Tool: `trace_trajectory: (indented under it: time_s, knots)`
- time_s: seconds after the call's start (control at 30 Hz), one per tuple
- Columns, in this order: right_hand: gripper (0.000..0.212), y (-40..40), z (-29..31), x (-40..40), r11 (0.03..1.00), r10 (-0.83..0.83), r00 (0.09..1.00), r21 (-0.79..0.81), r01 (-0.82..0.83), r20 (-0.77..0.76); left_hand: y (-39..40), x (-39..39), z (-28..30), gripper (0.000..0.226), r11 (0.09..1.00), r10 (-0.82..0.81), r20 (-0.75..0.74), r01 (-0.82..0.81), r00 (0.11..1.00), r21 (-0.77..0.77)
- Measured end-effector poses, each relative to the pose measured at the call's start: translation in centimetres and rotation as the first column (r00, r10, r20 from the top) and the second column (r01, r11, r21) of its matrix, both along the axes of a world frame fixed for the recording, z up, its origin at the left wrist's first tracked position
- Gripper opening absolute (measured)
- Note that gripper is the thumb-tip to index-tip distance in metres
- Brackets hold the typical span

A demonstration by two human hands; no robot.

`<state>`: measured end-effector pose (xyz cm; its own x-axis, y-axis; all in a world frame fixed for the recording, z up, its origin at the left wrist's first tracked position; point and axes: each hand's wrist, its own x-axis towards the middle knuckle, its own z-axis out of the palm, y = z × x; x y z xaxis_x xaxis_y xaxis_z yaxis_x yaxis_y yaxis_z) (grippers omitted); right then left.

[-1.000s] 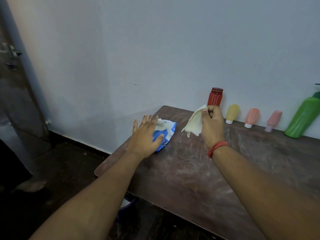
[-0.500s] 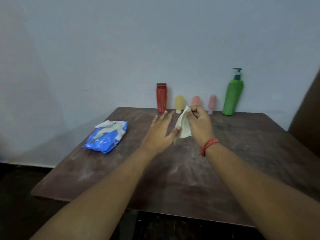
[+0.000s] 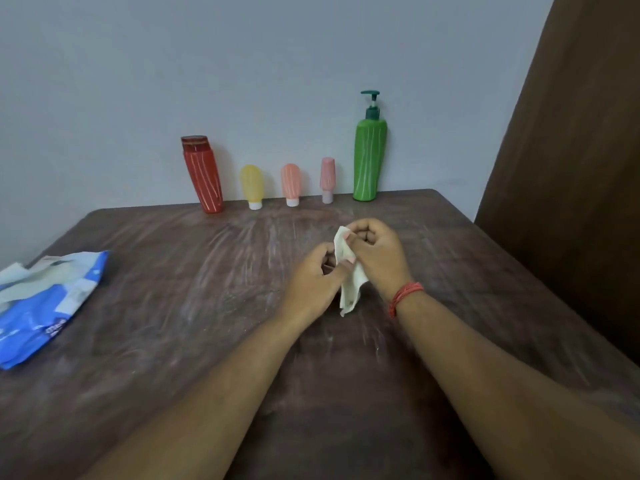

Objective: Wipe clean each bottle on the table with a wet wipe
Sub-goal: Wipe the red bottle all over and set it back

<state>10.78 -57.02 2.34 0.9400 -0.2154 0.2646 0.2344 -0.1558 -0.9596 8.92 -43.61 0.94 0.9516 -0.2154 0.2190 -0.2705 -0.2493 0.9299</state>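
Both hands were over the middle of the table (image 3: 180, 341), holding a single wet wipe (image 3: 349, 289) between them. The right hand (image 3: 375, 252) had its fingers curled, pinching the upper part of the wipe; the left hand (image 3: 317, 280) had its fingers curled too, pinching the wipe lower down, with the loose end hanging just above the tabletop. Five bottles stood upright in a row along the far edge against the wall: a red bottle (image 3: 202, 174), a yellow bottle (image 3: 252, 187), an orange bottle (image 3: 291, 184), a pink bottle (image 3: 327, 180) and a green pump bottle (image 3: 370, 157). None was in hand or touched by the wipe. The blue wipe packet (image 3: 48, 306) lay at the left edge, well apart from the hands, a sheet protruding. Judgement: the wipe was drawn and being readied; wiping had not begun, and all five bottles appeared outstanding
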Motion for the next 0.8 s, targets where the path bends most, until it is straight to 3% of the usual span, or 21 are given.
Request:
trace_trajectory:
  time_s: [0.2, 0.4, 0.47, 0.53, 0.6, 0.7, 0.8]
  knots:
    - [0.006, 0.9, -1.3, 2.4, 0.995, 0.058, 0.998, 0.087, -0.057, -0.008, 0.2, 2.6, -0.3, 0.019, 0.981, 0.071, -0.159, -0.098, 0.985, -0.170]
    - [0.013, 0.4, -1.1, 3.4, 0.989, 0.048, 0.999, 0.141, -0.049, 0.013, 1.0, 4.1, -1.4, 0.017, 0.899, 0.070, -0.294, -0.188, 0.953, -0.396]
    - [0.011, 0.2, -1.2, 3.5, 0.947, 0.030, 0.999, 0.320, -0.019, -0.027, 1.2, 4.5, -1.3, 0.020, 0.854, 0.046, -0.327, -0.207, 0.944, -0.478]
    - [0.009, 0.3, -1.1, 3.4, 0.811, 0.126, 0.988, 0.582, -0.051, -0.090, 1.4, 4.8, -1.2, 0.019, 0.793, 0.034, -0.344, -0.235, 0.938, -0.562]
    - [0.012, 0.3, -1.3, 3.3, 0.712, 0.244, 0.965, 0.694, -0.108, -0.099, 1.5, 5.1, -1.0, 0.016, 0.725, 0.019, -0.362, -0.262, 0.932, -0.637]
    - [0.035, 0.7, -1.7, 3.3, 0.748, 0.319, 0.937, 0.645, -0.158, -0.141, 1.6, 5.5, -0.9, 0.008, 0.655, 0.002, -0.377, -0.287, 0.926, -0.699]
    - [0.049, 0.7, -2.2, 3.4, 0.847, 0.271, 0.951, 0.507, -0.161, -0.151, 1.7, 5.6, -0.9, 0.020, 0.647, 0.002, -0.381, -0.291, 0.925, -0.704]
